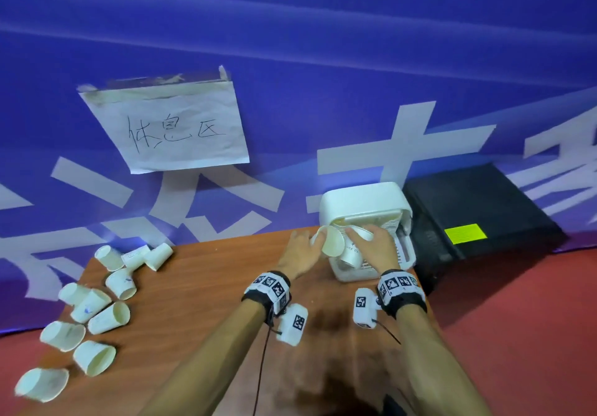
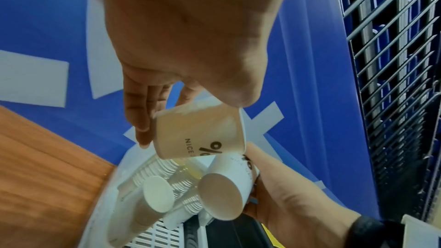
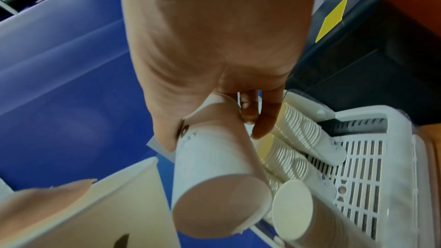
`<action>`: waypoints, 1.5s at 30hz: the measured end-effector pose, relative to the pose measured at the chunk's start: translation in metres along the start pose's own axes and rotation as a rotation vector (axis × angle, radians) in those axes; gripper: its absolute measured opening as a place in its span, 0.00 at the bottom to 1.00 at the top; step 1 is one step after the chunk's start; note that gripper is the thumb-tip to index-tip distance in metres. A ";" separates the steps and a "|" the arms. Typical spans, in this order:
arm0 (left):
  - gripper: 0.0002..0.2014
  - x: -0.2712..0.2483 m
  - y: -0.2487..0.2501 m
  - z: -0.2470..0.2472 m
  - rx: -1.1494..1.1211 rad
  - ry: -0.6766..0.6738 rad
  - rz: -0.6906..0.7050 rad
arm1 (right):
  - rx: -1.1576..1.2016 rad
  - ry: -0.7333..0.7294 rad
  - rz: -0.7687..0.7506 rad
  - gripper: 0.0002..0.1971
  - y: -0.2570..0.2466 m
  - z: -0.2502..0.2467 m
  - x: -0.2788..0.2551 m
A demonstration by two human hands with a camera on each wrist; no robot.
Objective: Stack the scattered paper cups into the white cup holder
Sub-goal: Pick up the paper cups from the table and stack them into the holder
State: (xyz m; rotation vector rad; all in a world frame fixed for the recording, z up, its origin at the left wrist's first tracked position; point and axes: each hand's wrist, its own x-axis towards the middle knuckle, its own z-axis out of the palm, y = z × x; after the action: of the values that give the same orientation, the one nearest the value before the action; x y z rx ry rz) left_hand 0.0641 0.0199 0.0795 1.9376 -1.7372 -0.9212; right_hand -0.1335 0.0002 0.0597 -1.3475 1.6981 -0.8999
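Both hands meet at the white cup holder (image 1: 361, 199) just ahead of them. The left hand (image 1: 300, 254) grips a paper cup (image 1: 331, 241) by its wall; the right hand (image 1: 376, 249) clasps a second cup (image 1: 352, 257). Scattered cups (image 1: 97, 306) lie well to the left hand's left on the wooden table (image 1: 200, 286).

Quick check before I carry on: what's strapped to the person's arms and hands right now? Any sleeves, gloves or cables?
No sleeves or gloves: both forearms and hands are bare. Each wrist carries a black strap topped by a white band of black-and-white square markers. A white camera block with a similar marker hangs from each wrist, left and right. A thin dark cable trails from the left block; another from the right.
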 end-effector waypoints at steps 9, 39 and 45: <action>0.31 -0.002 0.075 0.015 -0.080 -0.239 0.146 | 0.009 0.014 0.015 0.21 0.016 -0.039 0.029; 0.15 0.011 0.058 0.025 0.318 0.083 0.460 | -0.138 -0.061 -0.053 0.23 0.019 -0.064 0.055; 0.19 0.022 0.025 0.037 0.558 0.095 0.414 | -0.187 -0.070 -0.071 0.09 0.049 -0.084 0.067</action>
State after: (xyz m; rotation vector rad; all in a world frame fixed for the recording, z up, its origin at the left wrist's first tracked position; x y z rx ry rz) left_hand 0.0208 0.0000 0.0649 1.7566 -2.3891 -0.2037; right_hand -0.2394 -0.0513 0.0450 -1.5537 1.7234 -0.7381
